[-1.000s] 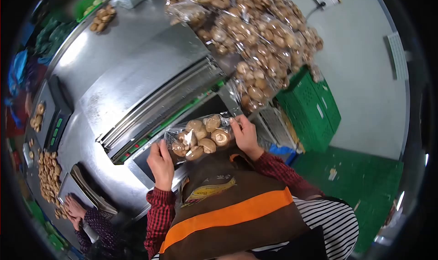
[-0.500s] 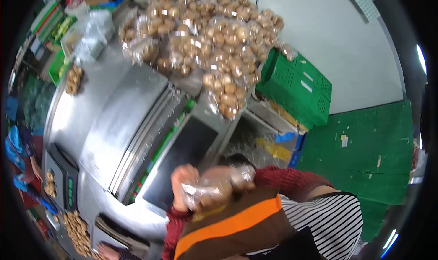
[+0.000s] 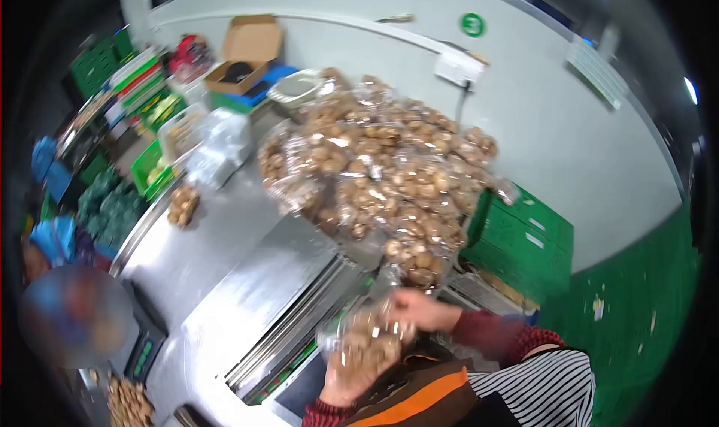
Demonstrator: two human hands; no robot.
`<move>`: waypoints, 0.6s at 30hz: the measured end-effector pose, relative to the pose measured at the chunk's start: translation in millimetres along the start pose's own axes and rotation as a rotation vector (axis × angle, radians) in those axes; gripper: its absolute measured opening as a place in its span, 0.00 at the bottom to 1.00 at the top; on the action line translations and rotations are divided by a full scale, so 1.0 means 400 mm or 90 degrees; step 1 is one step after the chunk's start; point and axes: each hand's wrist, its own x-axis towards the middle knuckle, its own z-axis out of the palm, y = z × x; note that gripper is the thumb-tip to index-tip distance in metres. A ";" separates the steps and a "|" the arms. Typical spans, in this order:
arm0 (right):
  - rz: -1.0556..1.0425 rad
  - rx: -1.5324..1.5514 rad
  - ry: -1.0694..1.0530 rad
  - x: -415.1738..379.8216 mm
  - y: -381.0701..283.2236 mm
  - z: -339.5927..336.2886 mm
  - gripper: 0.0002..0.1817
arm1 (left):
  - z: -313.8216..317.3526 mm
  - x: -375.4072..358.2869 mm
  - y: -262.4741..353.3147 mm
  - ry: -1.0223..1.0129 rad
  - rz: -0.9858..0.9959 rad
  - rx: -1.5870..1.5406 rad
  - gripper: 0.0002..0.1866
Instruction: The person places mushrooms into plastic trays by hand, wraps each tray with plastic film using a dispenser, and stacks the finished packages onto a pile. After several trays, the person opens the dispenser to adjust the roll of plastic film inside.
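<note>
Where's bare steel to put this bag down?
Free: the steel counter between the small mushroom pile and the sealing machine. Crowded: the heap of bagged mushrooms right above both hands' bag.

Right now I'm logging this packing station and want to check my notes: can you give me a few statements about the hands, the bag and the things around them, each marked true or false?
1. Both hands hold a clear bag of mushrooms. True: the left hand is under it, the right hand at its top.
2. The pile of bagged mushrooms lies on the floor. False: it rests on the steel counter, beyond the hands.
3. The crates to the right are red. False: they are green.
4. An open cardboard box stands near the wall. True.
</note>
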 end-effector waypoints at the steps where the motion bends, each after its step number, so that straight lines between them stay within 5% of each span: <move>1: 0.001 -0.026 0.076 0.059 -0.062 -0.047 0.17 | 0.025 0.005 0.020 0.076 0.116 0.025 0.26; 2: 0.044 0.157 0.093 0.114 -0.127 -0.115 0.15 | 0.016 0.014 0.053 0.091 0.153 0.096 0.27; 3: 0.020 0.045 0.124 0.196 -0.137 -0.220 0.12 | 0.001 0.022 0.084 0.109 0.184 0.166 0.28; 4: -0.313 -0.233 0.147 0.244 -0.170 -0.288 0.12 | 0.002 0.014 0.107 0.120 0.240 0.256 0.28; 5: -0.391 -0.211 0.229 0.310 -0.203 -0.331 0.14 | 0.001 0.000 0.131 0.133 0.291 0.348 0.29; 7: -0.273 0.598 0.244 0.384 -0.340 -0.330 0.15 | 0.005 -0.039 0.172 0.195 0.348 0.406 0.23; 10: -0.069 0.584 0.049 0.521 -0.332 -0.307 0.15 | -0.006 -0.092 0.218 0.258 0.404 0.452 0.20; 18: 0.077 0.224 -0.213 0.844 -0.274 0.188 0.18 | -0.029 -0.152 0.170 0.453 0.692 0.652 0.15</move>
